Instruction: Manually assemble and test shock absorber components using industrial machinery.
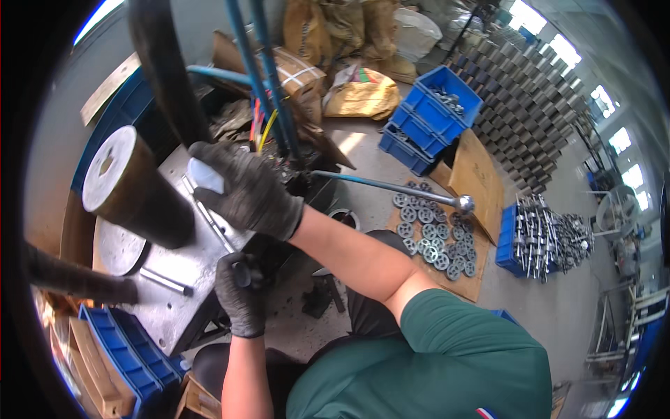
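My right hand point(255, 192), in a dark grey work glove, closes around a pale, bluish-white object point(204, 174) whose kind I cannot make out. Below it, my gloved left hand point(239, 297) is closed on the lower end of a slim shiny metal rod point(208, 215). The rod slants up and away over the steel table point(178, 269). A dark round end shows between the left fingers. Left of the hands stands a thick steel cylinder point(150, 192) with a hole in its bright top. A second short metal rod point(166, 281) lies on the table near a round plate point(120, 246).
A blue lever with a ball end point(464, 203) juts out to the right. Grey handwheel-like parts point(436, 237) cover cardboard on the floor. Blue crates point(436, 112) stand behind, and a blue crate heaped with metal shafts point(548, 237) is at right. Blue crates point(129, 349) sit at lower left.
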Demonstrator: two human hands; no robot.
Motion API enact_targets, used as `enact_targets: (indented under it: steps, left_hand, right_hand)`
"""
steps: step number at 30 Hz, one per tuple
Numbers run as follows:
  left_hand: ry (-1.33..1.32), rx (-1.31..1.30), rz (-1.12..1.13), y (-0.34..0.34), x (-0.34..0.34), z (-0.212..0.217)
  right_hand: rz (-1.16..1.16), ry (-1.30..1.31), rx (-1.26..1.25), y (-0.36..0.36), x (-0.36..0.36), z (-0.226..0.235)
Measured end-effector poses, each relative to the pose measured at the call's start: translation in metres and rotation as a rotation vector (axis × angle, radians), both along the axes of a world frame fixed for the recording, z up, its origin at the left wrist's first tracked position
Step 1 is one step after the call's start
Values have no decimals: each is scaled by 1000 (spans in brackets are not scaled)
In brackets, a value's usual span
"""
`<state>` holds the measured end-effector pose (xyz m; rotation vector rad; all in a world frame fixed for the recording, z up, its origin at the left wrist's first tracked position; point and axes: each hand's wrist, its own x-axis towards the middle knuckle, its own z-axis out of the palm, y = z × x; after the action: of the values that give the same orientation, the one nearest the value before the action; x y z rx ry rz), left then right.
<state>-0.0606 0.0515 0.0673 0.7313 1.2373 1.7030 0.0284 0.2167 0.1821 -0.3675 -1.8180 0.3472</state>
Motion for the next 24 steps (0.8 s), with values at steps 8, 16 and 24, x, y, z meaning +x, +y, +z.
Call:
enact_targets:
  steps: [8,16,24]
  left_hand:
    - [-444,-49,169,-1,2,50]
    - [-226,-64,209,-10,-27,40]
    - [760,52,150,-4,-54,-13]
  right_hand:
    - [266,159,-312,-39,1,-29]
    - [369,-206,-849,-65,37,-46]
    - [309,-316,-938,-71,52,-61]
